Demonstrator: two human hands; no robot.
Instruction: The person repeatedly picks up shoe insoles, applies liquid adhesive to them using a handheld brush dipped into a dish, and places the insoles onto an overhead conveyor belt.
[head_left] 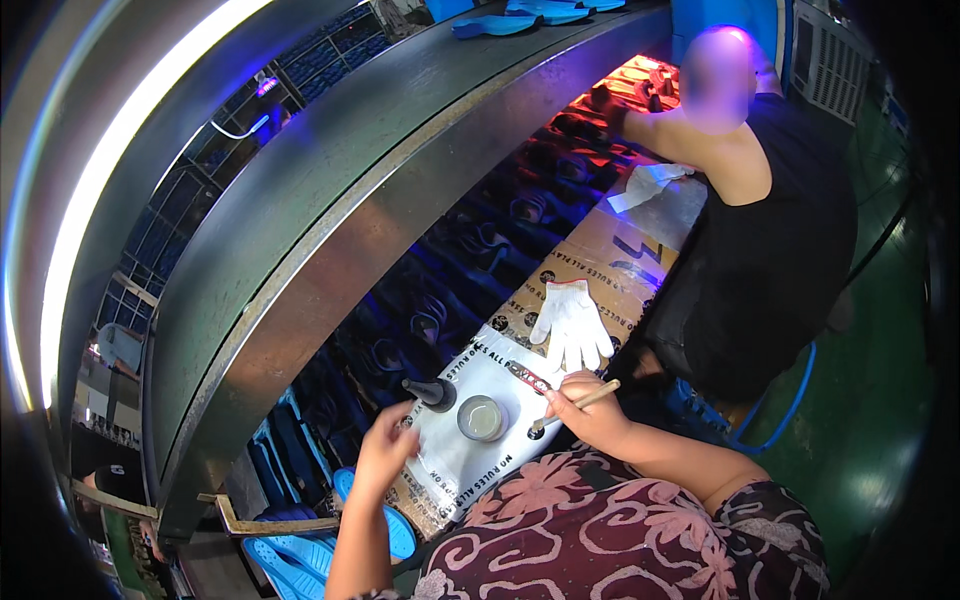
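My right hand (pixel 592 412) is closed around a thin wooden-handled brush (pixel 600 393); its tip points down toward the white sheet (pixel 462 468). My left hand (pixel 385 447) hovers at the sheet's left edge, fingers loosely bent and apart, with nothing visible in it. Between my hands stands a round cup (pixel 482 418) of pale, cloudy liquid. A black bottle with a tapered nozzle (pixel 430 393) is beside the cup, close to my left fingers. A slim red and dark stick-like thing (pixel 528 376) lies near my right fingertips.
A white knit glove (pixel 573 325) lies on the cardboard-covered ledge (pixel 520 308). Beyond it runs a dark conveyor with footwear under a metal hood (pixel 330 215). A co-worker in black (pixel 780 240) reaches into the red-lit opening. Blue footbeds (pixel 290 557) sit at lower left.
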